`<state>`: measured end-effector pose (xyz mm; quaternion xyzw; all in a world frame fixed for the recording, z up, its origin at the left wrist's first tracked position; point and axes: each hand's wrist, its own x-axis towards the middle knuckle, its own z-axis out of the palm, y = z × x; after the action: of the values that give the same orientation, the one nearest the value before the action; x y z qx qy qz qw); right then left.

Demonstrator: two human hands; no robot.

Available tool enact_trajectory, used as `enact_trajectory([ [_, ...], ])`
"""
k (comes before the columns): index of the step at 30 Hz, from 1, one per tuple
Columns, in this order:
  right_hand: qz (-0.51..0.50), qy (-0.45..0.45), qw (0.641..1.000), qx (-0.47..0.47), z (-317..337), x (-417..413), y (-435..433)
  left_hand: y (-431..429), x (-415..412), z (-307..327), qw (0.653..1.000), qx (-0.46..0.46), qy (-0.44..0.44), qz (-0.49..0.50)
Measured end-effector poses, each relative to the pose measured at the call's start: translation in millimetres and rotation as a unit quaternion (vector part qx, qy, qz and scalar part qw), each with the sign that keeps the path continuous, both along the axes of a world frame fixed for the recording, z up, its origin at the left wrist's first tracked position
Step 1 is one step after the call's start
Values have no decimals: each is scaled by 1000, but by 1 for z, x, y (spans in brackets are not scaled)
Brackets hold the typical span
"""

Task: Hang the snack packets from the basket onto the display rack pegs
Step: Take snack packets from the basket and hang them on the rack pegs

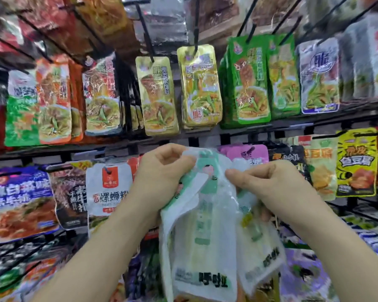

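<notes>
My left hand (pixel 162 171) and right hand (pixel 271 184) both pinch the tops of the fanned packets (pixel 205 225), held before the rack (pixel 249 129) and off the pegs (pixel 144 27); with the holes (pixel 207 167) misaligned, I judge some could miss the peg and drop.

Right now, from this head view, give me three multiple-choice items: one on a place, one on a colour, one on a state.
1. Relative to the held packets, where does the yellow packet hang?
A. left
B. right
C. directly below

2. What colour are the held packets?
A. red
B. black
C. white and mint green

3. How are they kept?
A. gripped by left hand and right hand
B. hung on a peg
C. lying in a basket

Answers: 1 B, it hangs on the rack's right side; 2 C, white film with mint print; 3 A, both hands pinch their tops.
</notes>
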<state>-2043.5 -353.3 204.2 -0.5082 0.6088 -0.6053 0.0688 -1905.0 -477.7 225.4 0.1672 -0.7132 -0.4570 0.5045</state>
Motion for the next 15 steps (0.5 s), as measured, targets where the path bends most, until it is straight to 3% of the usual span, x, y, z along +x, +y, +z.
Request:
enact_trajectory([
  [15,-39,39,998,18,13,-10,-27,-26,-17,0,999,31,25,32],
])
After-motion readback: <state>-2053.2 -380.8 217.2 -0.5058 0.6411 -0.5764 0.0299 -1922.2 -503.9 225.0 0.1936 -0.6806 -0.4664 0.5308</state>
